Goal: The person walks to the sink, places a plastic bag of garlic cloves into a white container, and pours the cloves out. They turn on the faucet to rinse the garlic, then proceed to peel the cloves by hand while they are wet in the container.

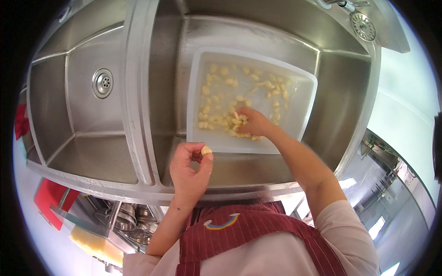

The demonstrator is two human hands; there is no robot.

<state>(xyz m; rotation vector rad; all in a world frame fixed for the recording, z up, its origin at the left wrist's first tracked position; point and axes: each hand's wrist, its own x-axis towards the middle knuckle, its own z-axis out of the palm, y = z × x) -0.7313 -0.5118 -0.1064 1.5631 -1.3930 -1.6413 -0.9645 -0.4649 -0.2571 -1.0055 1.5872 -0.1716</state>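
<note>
My left hand pinches one peeled garlic clove between thumb and fingertips, just outside the near left corner of a white plastic tub. Inside the tub, my right hand curls its thumb and fingers around several pale garlic cloves. Many more peeled cloves lie in cloudy water, thickest along the near left side and scattered towards the far side. The fingertips of my right hand are partly hidden among the cloves.
The tub stands in the right basin of a stainless steel double sink. A divider separates it from the left basin with its drain. A strainer sits at the far right corner. Steel bowls are below left.
</note>
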